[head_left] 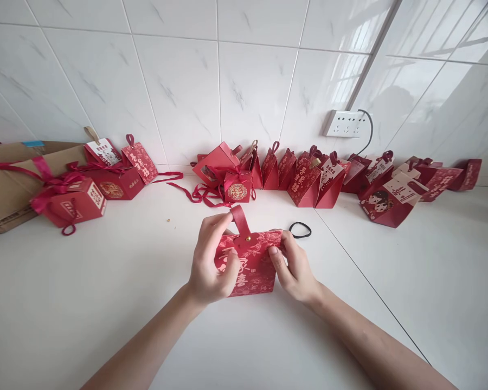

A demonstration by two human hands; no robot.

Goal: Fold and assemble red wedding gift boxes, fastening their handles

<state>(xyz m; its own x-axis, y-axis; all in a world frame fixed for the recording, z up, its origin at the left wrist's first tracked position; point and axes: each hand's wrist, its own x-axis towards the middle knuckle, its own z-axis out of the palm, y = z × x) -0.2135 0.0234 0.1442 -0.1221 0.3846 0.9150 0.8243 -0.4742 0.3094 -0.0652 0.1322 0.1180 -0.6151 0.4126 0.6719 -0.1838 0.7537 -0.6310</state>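
A red gift box [258, 268] with pale printed characters and flowers is held up over the white counter, its printed face toward me. From its top edge rises a red strap loop [241, 221], fixed by a small gold stud. My left hand [213, 260] grips the box's left side, thumb on the front and a fingertip at the strap. On the right edge, my right hand [295, 265] pinches the box with its thumb in front and the fingers behind. The back of the box and the fingers behind it are hidden.
Several red gift boxes [305, 181] line the tiled wall, some tied with ribbon. A cardboard box [8, 203] stands at the left. Beyond my right hand lies a black band [300, 230]. A power strip [347, 124] with a black cable hangs on the wall.
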